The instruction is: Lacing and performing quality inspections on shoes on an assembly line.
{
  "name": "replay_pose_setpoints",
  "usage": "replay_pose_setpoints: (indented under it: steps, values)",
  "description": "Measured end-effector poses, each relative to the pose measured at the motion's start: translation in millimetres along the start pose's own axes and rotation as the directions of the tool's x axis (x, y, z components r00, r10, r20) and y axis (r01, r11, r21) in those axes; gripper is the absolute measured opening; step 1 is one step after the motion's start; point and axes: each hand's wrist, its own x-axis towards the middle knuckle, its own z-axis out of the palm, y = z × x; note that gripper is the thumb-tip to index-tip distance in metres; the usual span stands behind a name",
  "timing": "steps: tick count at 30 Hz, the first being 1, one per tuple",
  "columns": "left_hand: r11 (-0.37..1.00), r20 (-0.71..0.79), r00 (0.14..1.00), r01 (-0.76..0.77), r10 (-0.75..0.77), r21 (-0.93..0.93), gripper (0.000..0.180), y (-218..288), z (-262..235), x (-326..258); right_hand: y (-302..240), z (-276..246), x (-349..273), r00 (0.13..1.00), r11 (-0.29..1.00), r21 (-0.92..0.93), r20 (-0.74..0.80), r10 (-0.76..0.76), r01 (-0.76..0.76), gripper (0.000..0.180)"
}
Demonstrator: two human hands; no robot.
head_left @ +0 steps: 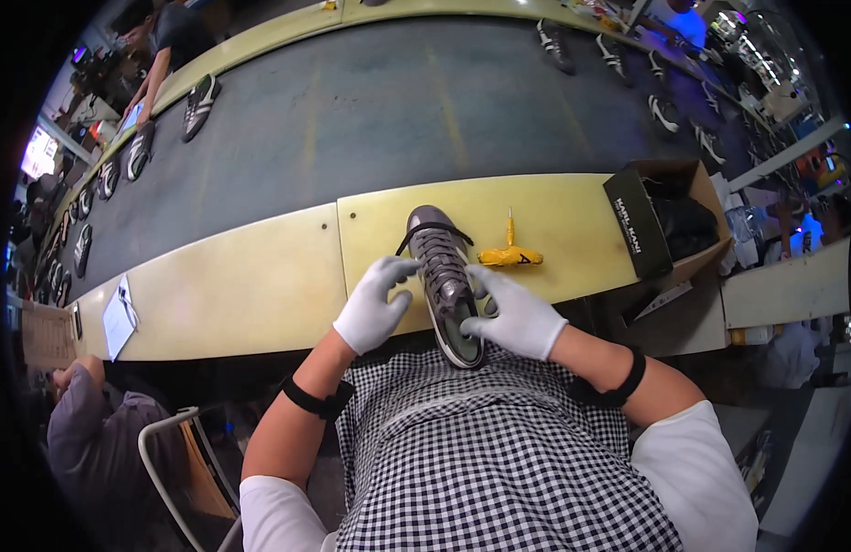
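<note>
A grey-brown lace-up sneaker (441, 264) lies on the yellow worktop right in front of me, toe pointing away and heel at the near edge. Dark laces cross its tongue, and a dark lace loop spreads around the toe end. My left hand (375, 308), in a white glove, is beside the shoe's left side, thumb and fingers apart. On the other side, my gloved right hand (517, 317) has its fingers by the laces and its thumb by the shoe's opening, also spread. Neither visibly grips anything. Right of the toe lies a T-shaped tool (511, 256) with a yellow wrapped handle.
A dark shoe box (639, 221) with dark contents stands at the worktop's right. Beyond runs a grey conveyor belt (370, 101) carrying several sneakers (201, 107). Papers (119, 317) lie at the left. Another person (168, 46) works at the far left; someone (103, 432) sits at the near left.
</note>
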Motion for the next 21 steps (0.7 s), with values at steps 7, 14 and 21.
replay_pose_setpoints:
  steps: [7,14,21]
  values:
    - [0.996,0.018,0.998,0.065,-0.064,-0.063,0.023,30,29,-7,-11,-1,15,0.978,0.951,0.228,-0.066,-0.199,0.209,0.051]
    - [0.962,0.020,0.997,0.077,-0.074,-0.262,0.015,33,29,11,-3,7,25,0.936,0.952,0.049,-0.205,-0.286,0.302,0.040]
    - [0.880,-0.038,0.942,0.296,-0.333,-0.371,0.023,30,15,2,-33,-56,16,0.988,0.807,0.590,0.105,-0.113,0.029,0.034]
